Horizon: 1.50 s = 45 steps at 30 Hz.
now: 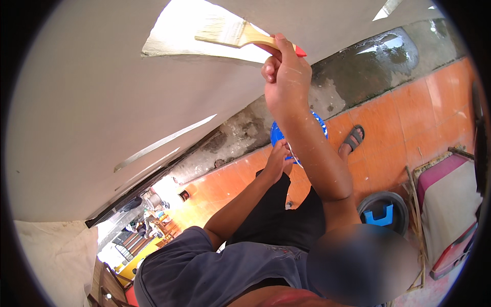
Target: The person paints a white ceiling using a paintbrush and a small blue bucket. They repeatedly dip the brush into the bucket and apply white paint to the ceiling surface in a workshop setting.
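Note:
My right hand [287,77] is raised in front of the wall, its fingers closed round the wooden handle of a flat paintbrush [254,37]. The brush has pale bristles pointing left and a red handle end. Thin pale streaks mark my right forearm. Lower down, my left hand [279,159] is closed at the near side of a blue bucket [277,134], by its thin white handle. My right forearm covers much of the bucket, so what is inside it cannot be seen.
A pale wall [128,97] with bright sunlit patches fills the upper left. Along its foot runs a wet concrete strip [358,71] beside orange floor tiles [394,115]. To the right are a dark round tub [403,211] holding a blue piece [379,215], and a wooden-framed item [445,197].

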Motion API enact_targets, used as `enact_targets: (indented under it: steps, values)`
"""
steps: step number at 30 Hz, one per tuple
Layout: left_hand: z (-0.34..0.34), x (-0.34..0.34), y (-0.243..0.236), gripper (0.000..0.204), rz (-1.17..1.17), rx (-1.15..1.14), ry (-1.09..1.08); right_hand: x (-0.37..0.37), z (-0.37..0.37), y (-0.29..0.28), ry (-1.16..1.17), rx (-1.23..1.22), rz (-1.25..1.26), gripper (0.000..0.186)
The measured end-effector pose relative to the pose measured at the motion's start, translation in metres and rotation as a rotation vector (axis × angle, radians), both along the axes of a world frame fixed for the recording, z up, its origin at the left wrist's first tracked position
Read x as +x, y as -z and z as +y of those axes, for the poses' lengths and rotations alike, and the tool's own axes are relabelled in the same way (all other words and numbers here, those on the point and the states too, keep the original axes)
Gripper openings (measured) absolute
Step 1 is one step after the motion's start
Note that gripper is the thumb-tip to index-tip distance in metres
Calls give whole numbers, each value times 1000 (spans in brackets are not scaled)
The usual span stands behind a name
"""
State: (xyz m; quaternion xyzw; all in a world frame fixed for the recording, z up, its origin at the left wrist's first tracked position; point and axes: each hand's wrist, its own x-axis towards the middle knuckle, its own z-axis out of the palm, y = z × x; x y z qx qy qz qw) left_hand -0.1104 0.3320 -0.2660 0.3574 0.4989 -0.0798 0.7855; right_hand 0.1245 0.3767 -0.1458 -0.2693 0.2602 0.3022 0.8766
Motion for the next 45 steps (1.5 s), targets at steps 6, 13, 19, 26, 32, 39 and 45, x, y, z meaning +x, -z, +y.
enact_targets:
  steps: [6,13,19,26,32,39,45]
  values:
    - [3,-1,0,40,-7,15,2,10,16,2,-187,287,118,16]
    - [8,-3,4,40,-56,26,-18,15,39,9,-302,296,30,11]
    - [16,-9,9,46,26,-1,80,15,36,41,-163,176,157,10]
    - [8,-2,5,42,-23,17,5,25,64,32,-190,422,102,13]
    - [5,2,-3,41,-24,11,8,39,87,23,-265,607,89,13]
    - [9,-8,5,49,-6,-7,71,46,102,74,-308,474,61,10]
    - [11,-12,17,37,3,7,36,39,79,188,-294,166,196,17]
